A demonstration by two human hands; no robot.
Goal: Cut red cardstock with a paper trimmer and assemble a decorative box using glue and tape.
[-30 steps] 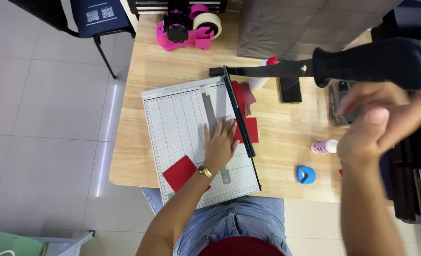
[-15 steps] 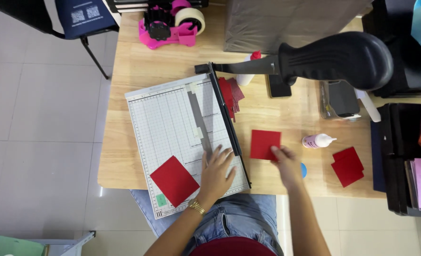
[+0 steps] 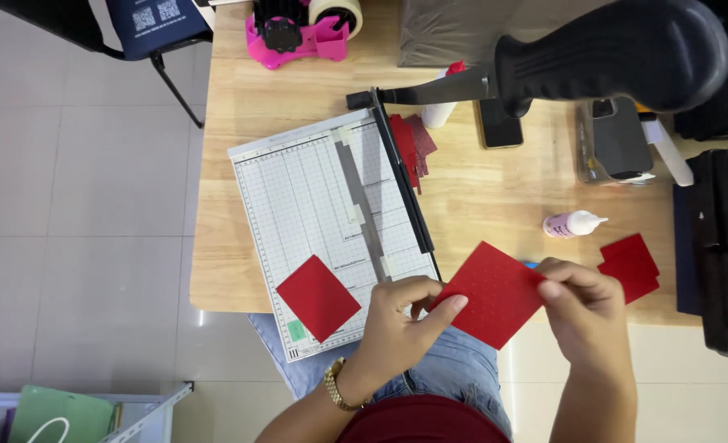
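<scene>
1. Red square card [image 3: 493,294] is held over the tabletop's [image 3: 495,197] front edge, just right of the paper trimmer [image 3: 331,230].
2. Left hand [image 3: 398,328]: fingers pinch the card's left corner.
3. Right hand [image 3: 589,316]: fingers [image 3: 562,279] pinch its right corner.
4. Second red square [image 3: 318,297] lies on the trimmer's front part.

Both hands hold a red paper square [image 3: 491,294] just right of the paper trimmer [image 3: 331,230]: the left hand [image 3: 397,328] pinches its left edge, the right hand [image 3: 589,308] its right edge. Another red square [image 3: 317,297] lies on the trimmer's lower left corner, and a glue bottle [image 3: 573,223] stands farther right on the tabletop [image 3: 495,197].
</scene>
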